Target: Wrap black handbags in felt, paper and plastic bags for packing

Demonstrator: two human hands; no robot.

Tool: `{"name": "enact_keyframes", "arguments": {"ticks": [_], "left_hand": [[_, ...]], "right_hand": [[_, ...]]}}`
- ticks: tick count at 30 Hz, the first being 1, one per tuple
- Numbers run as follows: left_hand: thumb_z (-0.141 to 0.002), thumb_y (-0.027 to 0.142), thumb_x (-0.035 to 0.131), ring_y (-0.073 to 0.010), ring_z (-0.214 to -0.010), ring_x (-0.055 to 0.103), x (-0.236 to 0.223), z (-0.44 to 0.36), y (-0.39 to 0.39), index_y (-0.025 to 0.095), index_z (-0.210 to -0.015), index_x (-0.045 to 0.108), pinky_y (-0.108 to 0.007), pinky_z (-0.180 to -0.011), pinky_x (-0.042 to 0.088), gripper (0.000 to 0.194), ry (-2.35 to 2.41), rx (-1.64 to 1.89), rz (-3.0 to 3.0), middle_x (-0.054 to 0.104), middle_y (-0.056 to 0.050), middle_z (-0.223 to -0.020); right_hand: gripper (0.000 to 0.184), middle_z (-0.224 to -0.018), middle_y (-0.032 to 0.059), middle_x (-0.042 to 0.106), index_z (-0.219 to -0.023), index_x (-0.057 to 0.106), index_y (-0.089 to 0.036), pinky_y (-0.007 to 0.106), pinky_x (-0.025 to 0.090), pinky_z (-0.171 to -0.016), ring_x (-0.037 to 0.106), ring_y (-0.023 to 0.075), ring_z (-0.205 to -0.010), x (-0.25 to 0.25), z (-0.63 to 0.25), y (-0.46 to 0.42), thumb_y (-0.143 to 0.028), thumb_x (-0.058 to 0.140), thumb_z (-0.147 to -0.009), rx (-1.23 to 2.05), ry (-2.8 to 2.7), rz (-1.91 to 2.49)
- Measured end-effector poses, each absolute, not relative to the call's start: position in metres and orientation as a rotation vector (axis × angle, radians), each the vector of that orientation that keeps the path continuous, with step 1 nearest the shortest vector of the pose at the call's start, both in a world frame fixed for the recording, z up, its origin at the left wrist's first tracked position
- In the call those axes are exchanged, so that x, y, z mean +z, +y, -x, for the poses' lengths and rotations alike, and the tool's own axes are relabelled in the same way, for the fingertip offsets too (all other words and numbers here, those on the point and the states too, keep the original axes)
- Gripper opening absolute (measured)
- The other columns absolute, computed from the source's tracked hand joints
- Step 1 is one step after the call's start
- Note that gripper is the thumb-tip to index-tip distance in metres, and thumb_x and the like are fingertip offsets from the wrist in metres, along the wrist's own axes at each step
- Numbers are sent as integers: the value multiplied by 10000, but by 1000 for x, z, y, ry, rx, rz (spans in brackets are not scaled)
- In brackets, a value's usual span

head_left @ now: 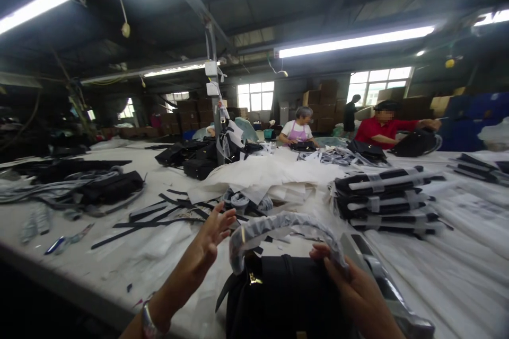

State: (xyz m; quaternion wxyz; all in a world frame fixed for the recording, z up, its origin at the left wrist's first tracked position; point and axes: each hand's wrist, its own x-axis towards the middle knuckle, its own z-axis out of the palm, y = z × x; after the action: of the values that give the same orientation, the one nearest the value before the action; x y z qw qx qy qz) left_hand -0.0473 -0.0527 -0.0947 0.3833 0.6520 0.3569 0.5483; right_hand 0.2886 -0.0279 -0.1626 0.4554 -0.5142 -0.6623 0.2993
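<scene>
A black handbag [283,296] stands in front of me on the white table [131,254], its curved handle [286,223] wrapped in clear plastic. My left hand [209,243] hovers open just left of the handle, fingers spread, holding nothing. My right hand [350,286] rests against the bag's right side, fingers curled by the handle's right end. A bracelet sits on my left wrist [148,323].
A stack of wrapped black straps [382,198] lies to the right, loose black strips [159,214] and white sheets [270,175] ahead. More black bags [199,161] surround a pole [217,116]. Two people [300,127] work at the far side; a third stands behind.
</scene>
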Motion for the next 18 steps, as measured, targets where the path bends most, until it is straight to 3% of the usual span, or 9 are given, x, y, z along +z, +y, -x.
{"name": "enact_keyframes", "arguments": {"ticks": [3,6,8,11,14,16,18], "left_hand": [[-925,725,342,-302,-1291,530,-53,40,-51,229,-1450,451,-460,-1071,411,730,950,1177,-1814,569,-152,-1394],[-967,631,396,-227,-890,678,-26,34,-49,175,-1144,673,-335,-809,525,562,862,674,-1885,717,-107,-994],[-935,651,460,-176,-707,641,-26,36,-46,151,-987,689,-270,-667,492,552,758,523,-1811,683,-72,-815],[-879,701,517,-114,-563,549,-49,43,-42,137,-816,647,-207,-534,400,583,665,611,-1696,599,-35,-685],[-873,710,519,-66,-449,433,-79,45,-40,149,-670,544,-173,-432,291,598,634,822,-1599,488,9,-565],[-862,720,525,-55,-395,378,-93,40,-40,164,-653,504,-169,-384,251,595,614,922,-1533,427,35,-516],[-851,734,526,-55,-366,356,-101,33,-40,169,-665,503,-173,-361,236,595,607,980,-1474,407,44,-492]], "right_hand": [[472,-1189,102,722,-1129,737,-254,522,417,-1083,623,334,-1181,-167,-290,-23,-593,489,-915,759,-1620,1273],[479,-1151,109,738,-1124,738,-252,536,416,-1084,634,342,-1166,-166,-288,-26,-609,517,-894,819,-1570,1265],[456,-1155,113,738,-1093,748,-270,538,401,-1099,621,357,-1189,-163,-287,-33,-617,626,-824,868,-1488,1254],[588,-1240,112,703,-1147,721,-326,513,455,-1056,593,366,-1232,-150,-291,-39,-720,685,-711,949,-1282,1042],[581,-1197,104,724,-1112,722,-344,482,552,-920,645,338,-1165,-123,-297,-23,-787,537,-783,980,-1052,843],[466,-1111,122,749,-1016,750,-273,456,574,-867,685,330,-1079,-104,-294,6,-671,591,-833,894,-1118,979],[464,-1098,144,743,-1048,741,-193,438,569,-863,684,326,-1056,-90,-280,47,-591,581,-872,761,-1476,1192]]}}
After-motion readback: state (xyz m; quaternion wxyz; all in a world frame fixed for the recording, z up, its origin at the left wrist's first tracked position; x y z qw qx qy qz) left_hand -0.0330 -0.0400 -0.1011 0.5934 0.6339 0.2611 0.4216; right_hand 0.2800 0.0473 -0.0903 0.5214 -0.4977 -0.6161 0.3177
